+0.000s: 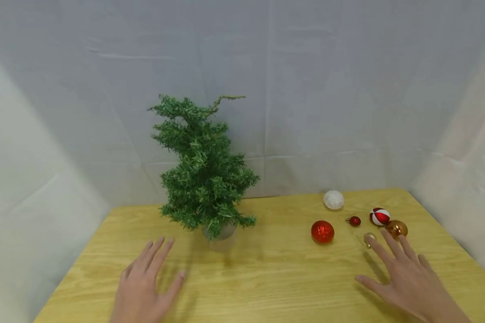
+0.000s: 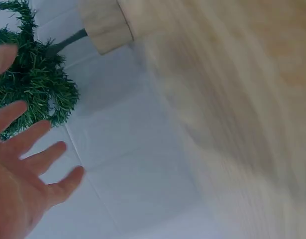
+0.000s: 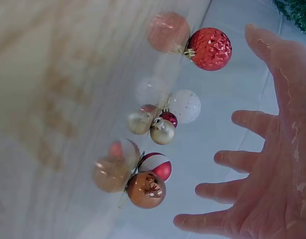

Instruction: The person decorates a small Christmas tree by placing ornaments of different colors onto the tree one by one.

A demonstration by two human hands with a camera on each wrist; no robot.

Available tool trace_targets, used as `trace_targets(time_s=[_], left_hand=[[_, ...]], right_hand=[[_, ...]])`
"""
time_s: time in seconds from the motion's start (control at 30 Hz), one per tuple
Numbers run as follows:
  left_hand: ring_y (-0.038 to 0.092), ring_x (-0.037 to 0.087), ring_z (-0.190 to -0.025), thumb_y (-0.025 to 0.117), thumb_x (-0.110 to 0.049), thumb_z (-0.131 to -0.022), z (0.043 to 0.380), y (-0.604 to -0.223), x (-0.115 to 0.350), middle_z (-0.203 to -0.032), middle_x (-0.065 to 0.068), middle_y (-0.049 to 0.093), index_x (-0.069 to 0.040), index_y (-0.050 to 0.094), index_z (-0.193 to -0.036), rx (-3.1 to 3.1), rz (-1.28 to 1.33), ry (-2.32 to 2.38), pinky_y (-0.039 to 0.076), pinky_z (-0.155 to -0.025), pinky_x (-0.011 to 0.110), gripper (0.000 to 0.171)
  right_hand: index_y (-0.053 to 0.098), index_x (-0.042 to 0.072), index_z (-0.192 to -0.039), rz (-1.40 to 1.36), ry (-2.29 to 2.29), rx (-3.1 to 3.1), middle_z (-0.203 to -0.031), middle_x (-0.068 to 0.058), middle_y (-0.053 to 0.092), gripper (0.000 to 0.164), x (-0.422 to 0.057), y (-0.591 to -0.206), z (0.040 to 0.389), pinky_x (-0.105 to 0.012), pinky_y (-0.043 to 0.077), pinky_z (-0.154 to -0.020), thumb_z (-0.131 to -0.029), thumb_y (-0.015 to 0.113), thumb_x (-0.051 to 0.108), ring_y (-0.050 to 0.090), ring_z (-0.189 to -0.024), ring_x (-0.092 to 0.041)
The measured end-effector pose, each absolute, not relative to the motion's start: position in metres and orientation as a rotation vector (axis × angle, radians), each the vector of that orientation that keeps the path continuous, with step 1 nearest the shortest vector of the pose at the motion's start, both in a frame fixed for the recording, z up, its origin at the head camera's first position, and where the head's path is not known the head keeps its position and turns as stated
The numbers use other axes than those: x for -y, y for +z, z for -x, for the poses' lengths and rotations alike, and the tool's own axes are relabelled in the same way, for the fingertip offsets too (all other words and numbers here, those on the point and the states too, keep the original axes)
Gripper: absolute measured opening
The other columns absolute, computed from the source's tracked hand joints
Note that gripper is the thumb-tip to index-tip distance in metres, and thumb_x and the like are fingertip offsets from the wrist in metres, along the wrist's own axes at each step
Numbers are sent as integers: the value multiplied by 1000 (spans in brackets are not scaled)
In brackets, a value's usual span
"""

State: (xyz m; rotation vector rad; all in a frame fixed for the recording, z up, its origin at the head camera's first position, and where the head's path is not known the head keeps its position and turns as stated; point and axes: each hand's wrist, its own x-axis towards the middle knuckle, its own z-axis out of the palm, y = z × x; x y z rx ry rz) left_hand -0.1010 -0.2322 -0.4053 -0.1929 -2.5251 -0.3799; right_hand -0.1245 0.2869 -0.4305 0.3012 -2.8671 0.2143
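Observation:
A small green artificial Christmas tree [image 1: 204,175] stands on the table left of centre, its top bent over. My left hand [image 1: 147,278] hovers in front of it with fingers spread, holding nothing. On the right, my right hand [image 1: 408,273] is held over the table, fingers apart and empty. Its fingertips overlap a small gold bauble [image 1: 370,237] in the head view. Close by lie a copper-coloured bauble [image 1: 398,229], a red and white striped bauble [image 1: 379,216], a small dark red bauble [image 1: 354,221], a white speckled bauble [image 1: 333,200] and a larger red textured bauble [image 3: 210,49].
The wooden table [image 1: 266,278] has a glossy top that mirrors the baubles. The tree rises from a wooden block base [image 2: 106,25]. White cloth [image 1: 307,89] hangs behind the table and along both sides.

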Motion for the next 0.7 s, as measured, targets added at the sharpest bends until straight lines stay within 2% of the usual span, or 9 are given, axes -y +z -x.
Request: trace_targets(time_s=[0.1,0.2,0.27,0.33,0.4,0.53,0.7], left_hand=[[59,40,-127,81,-21,-86,105,-396,226,-143,15,61,-15,55,-147,2411,144,-645,50,-94,63,67],[57,31,-134,72,-26,-96,110,-382,217,-151,8,56,-20,50,-152,2392,-11,-994,54,-102,33,60],[53,26,-139,65,-30,-101,114,-373,212,-156,3,51,-24,45,-155,2365,-107,-1232,50,-97,14,58],[51,25,-142,61,-32,-103,120,-366,209,-160,2,46,-25,40,-157,2320,-138,-1422,43,-94,2,59],[50,27,-143,60,-31,-104,126,-362,205,-161,6,44,-24,37,-158,2272,-118,-1539,43,-93,2,60],[49,30,-143,61,-30,-103,135,-360,200,-161,11,42,-23,34,-160,2228,-86,-1594,43,-93,2,63],[52,29,-141,61,-28,-103,140,-362,198,-161,9,42,-23,37,-158,2181,-117,-1545,42,-93,0,60]], right_hand=[[48,18,-152,-382,229,2797,-158,-26,40,91,-285,-428,129,-78,45,-86,-80,74,67,45,-133,-59],[54,15,-147,-448,234,2725,-154,-27,45,87,-283,-426,134,-72,50,-86,-79,77,65,49,-131,-55],[56,14,-144,-475,240,2700,-152,-26,47,85,-281,-424,137,-68,53,-80,-79,78,63,52,-128,-52],[57,13,-143,-492,249,2686,-150,-26,49,82,-279,-423,140,-65,56,-73,-79,79,61,56,-124,-51],[59,13,-141,-502,260,2681,-148,-25,50,79,-276,-422,142,-62,57,-67,-80,79,59,60,-120,-50],[63,14,-138,-542,272,2681,-145,-23,54,72,-270,-419,149,-57,58,-66,-82,79,56,64,-116,-47],[67,14,-133,-651,252,2630,-140,-19,61,62,-263,-419,164,-55,60,-75,-83,80,48,67,-113,-42]])
